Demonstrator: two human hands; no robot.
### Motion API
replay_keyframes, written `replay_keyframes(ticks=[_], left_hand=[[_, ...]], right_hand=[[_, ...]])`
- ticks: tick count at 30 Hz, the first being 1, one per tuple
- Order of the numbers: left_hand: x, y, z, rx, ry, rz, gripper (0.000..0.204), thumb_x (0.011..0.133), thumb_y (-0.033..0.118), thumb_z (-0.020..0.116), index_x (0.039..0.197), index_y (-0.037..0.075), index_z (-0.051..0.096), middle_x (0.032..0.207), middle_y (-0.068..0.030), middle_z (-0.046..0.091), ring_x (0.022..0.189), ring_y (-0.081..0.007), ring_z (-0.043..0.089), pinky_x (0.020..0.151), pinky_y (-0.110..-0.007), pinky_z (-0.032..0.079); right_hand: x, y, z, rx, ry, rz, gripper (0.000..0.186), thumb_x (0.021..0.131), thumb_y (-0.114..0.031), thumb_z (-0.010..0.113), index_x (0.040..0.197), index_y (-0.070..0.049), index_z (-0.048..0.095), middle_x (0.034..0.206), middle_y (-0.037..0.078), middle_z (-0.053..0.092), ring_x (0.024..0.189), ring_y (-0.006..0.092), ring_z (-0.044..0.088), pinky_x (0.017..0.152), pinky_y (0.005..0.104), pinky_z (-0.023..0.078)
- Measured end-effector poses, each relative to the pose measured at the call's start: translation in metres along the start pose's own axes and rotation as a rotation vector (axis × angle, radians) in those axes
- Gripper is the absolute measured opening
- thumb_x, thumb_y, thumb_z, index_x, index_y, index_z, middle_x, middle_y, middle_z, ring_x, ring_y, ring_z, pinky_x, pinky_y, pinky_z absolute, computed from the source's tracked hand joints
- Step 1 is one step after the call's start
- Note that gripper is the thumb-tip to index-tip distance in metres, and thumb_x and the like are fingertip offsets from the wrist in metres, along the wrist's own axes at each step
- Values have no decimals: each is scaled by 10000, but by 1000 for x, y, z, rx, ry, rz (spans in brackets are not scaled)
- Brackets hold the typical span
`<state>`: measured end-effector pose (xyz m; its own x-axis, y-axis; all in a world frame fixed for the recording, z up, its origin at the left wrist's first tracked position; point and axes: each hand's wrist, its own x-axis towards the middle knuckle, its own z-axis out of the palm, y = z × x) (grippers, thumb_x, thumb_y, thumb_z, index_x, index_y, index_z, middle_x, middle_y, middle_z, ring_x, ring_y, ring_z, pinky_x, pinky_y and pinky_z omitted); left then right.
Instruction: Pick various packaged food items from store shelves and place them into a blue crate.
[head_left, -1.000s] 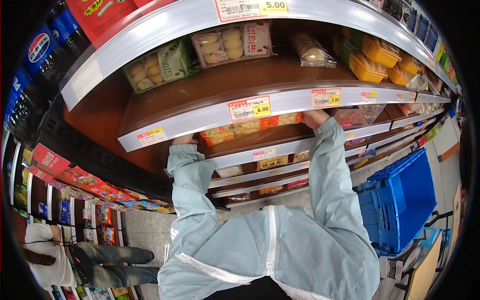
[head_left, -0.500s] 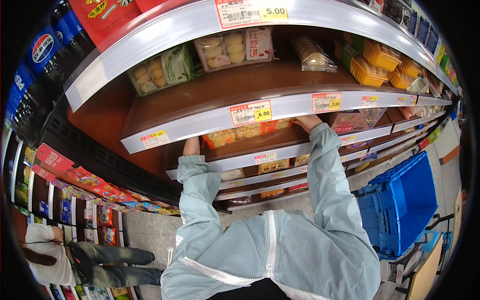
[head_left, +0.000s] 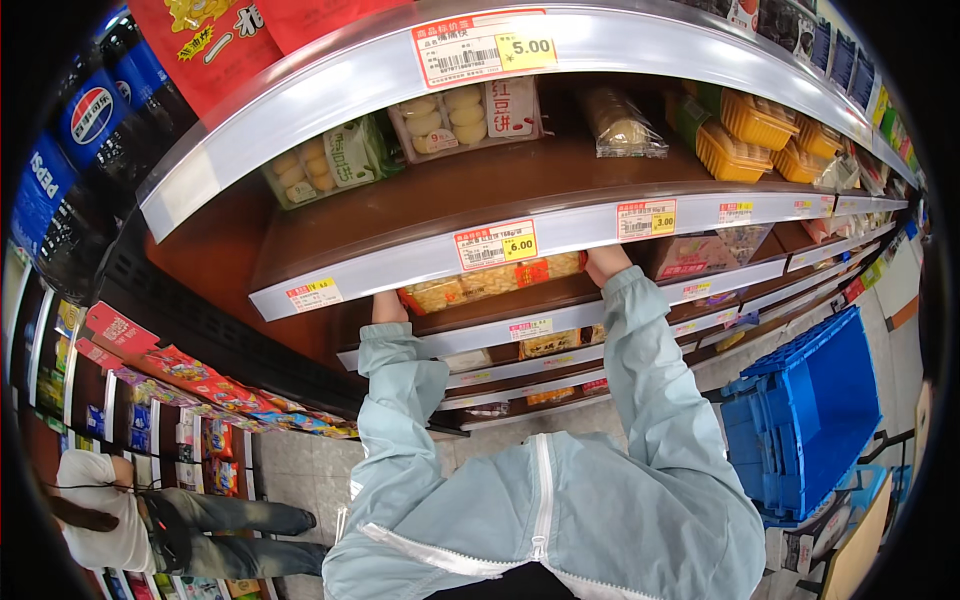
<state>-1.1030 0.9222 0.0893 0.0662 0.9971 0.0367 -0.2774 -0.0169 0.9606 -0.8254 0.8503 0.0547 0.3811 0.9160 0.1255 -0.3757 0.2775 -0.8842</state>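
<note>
Both my arms, in pale blue-grey sleeves, reach in under the upper shelf. My left hand [head_left: 389, 307] is at the left end of the snack packs [head_left: 490, 284], clear bags of pale yellow pieces with orange-red labels. At their right end is my right hand [head_left: 607, 262], close against the packs. The shelf edge above hides the fingers of both hands, so their grip does not show. The packs lie in a row on the second shelf, their upper parts covered by the shelf lip.
On the shelf above sit packs of round cakes [head_left: 465, 115], a wrapped roll [head_left: 622, 125] and orange trays [head_left: 735, 152]. Cola bottles [head_left: 90, 125] stand at left. Blue crates [head_left: 800, 420] are stacked at right. A person [head_left: 105, 510] is at lower left.
My hands have gone slightly deeper under the shelf, and less of the right hand shows. The snack packs are now more covered by the shelf edge, and the view has shifted a little.
</note>
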Motion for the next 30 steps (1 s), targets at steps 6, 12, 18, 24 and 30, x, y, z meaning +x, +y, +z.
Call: replay_keyframes(ticks=[6, 12, 18, 24, 30], left_hand=[[-4, 6, -14, -84, 23, -86, 420, 805, 378, 407, 1046, 38, 462, 987, -61, 520, 906, -174, 488, 764, -290, 382], [-25, 8, -21, -176, -49, -118, 419, 807, 390, 397, 1058, 59, 452, 996, -46, 515, 922, -162, 479, 773, -278, 374], [-42, 9, -22, -220, -203, -102, 400, 823, 365, 371, 1078, 65, 445, 1033, -48, 507, 962, -154, 463, 807, -272, 359], [-77, 15, -20, -288, -317, -206, 442, 821, 368, 352, 1076, 20, 449, 1062, -90, 509, 972, -183, 482, 851, -292, 344], [-108, 14, -12, -241, -376, -230, 449, 816, 390, 352, 1042, 19, 465, 1026, -85, 527, 938, -171, 497, 820, -284, 357]], right_hand=[[-53, -37, 27, 23, -37, 108, 470, 750, -122, 565, 1146, 6, 347, 1094, 83, 440, 1021, 154, 406, 845, 260, 338], [-94, -47, 34, 76, -61, 6, 639, 753, -111, 559, 1252, -7, 175, 1179, 98, 372, 1068, 161, 369, 901, 269, 285], [-128, -53, 34, 29, -72, -89, 626, 744, -100, 558, 1246, -15, 193, 1209, 96, 336, 1120, 164, 313, 932, 279, 244], [-165, -58, 27, 51, -45, -107, 640, 727, -73, 566, 1245, -3, 198, 1233, 76, 305, 1141, 157, 279, 941, 273, 216], [-215, -80, 22, 4, 50, -132, 689, 703, -77, 596, 1249, 0, 183, 1242, 74, 295, 1154, 149, 262, 947, 275, 206]])
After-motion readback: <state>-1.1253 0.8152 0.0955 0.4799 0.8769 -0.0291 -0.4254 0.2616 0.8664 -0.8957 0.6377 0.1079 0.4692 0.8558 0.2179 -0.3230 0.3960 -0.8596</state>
